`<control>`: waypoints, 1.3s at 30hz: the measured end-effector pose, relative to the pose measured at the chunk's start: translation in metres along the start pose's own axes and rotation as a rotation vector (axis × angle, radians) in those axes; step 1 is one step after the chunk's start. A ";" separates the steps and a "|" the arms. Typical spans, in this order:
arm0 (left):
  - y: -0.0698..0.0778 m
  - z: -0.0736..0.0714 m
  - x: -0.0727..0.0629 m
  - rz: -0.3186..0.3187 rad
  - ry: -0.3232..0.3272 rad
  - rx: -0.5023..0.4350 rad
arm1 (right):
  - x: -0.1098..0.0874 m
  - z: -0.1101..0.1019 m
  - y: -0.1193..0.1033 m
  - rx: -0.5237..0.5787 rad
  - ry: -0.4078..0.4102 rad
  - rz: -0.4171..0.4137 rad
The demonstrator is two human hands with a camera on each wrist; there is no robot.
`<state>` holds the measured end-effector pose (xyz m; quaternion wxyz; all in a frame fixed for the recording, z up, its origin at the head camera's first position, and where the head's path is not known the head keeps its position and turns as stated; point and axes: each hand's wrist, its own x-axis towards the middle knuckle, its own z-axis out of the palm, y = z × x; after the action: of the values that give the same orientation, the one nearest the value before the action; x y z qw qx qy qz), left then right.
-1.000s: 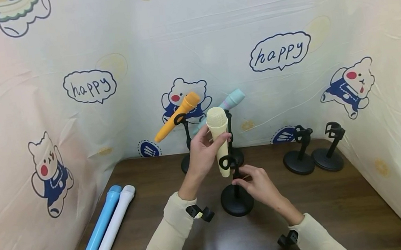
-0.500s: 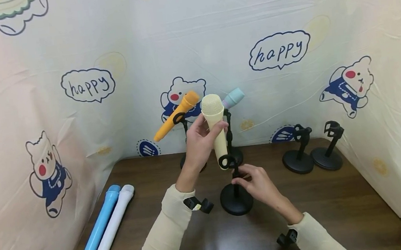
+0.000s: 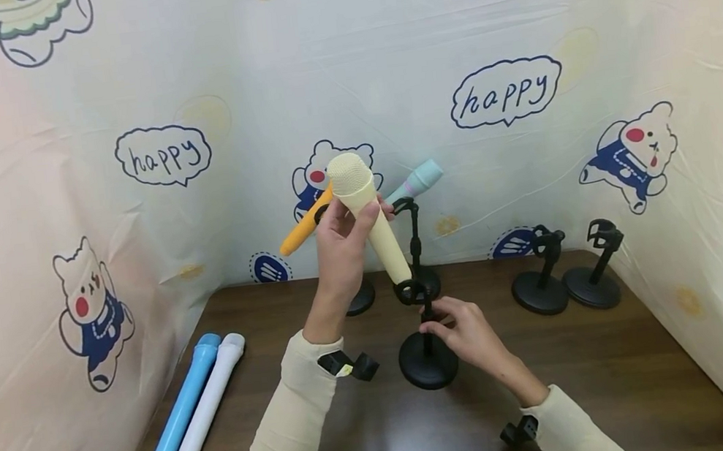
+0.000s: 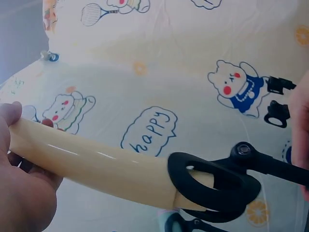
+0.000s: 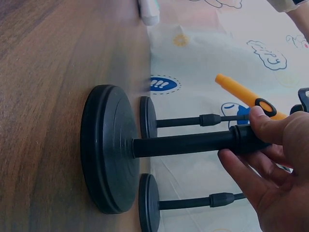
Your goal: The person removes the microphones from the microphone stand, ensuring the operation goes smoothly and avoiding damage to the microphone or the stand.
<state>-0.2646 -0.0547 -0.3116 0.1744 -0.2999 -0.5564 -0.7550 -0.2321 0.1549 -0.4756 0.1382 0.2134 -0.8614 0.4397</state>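
Observation:
My left hand (image 3: 342,246) grips a cream microphone (image 3: 384,241) near its head, tilted with the head up and to the left. In the left wrist view the tail of the microphone (image 4: 111,169) sits inside the ring clip (image 4: 217,183) of a black stand. My right hand (image 3: 466,336) pinches that stand's upright pole just under the clip; in the right wrist view the thumb and fingers are around the pole (image 5: 183,145). The stand's round base (image 3: 429,362) rests on the table.
Behind, an orange microphone (image 3: 303,232) and a light-blue microphone (image 3: 415,181) sit in black stands. A blue microphone (image 3: 185,406) and a white microphone (image 3: 210,403) lie at the left. Two black stands (image 3: 539,291) with no microphones stand at the back right.
My left hand has raised the cream microphone and tilted its head to the left, its tail moving up into the ring clip. My right hand stays on the stand.

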 end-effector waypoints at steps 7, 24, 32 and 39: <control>0.007 -0.003 0.002 0.032 0.009 -0.058 | 0.000 0.000 0.000 -0.003 0.001 0.003; 0.013 -0.042 -0.002 0.080 0.017 -0.086 | -0.002 0.002 0.001 -0.001 0.000 0.009; 0.020 -0.062 -0.017 -0.035 -0.014 0.126 | -0.003 0.001 -0.001 0.019 0.010 -0.006; 0.026 -0.083 -0.031 -0.079 -0.017 0.236 | -0.002 0.001 -0.001 0.000 0.007 -0.010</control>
<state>-0.2471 -0.1436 -0.3296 0.1738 -0.2615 -0.6543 -0.6880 -0.2296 0.1543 -0.4759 0.1434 0.2163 -0.8598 0.4398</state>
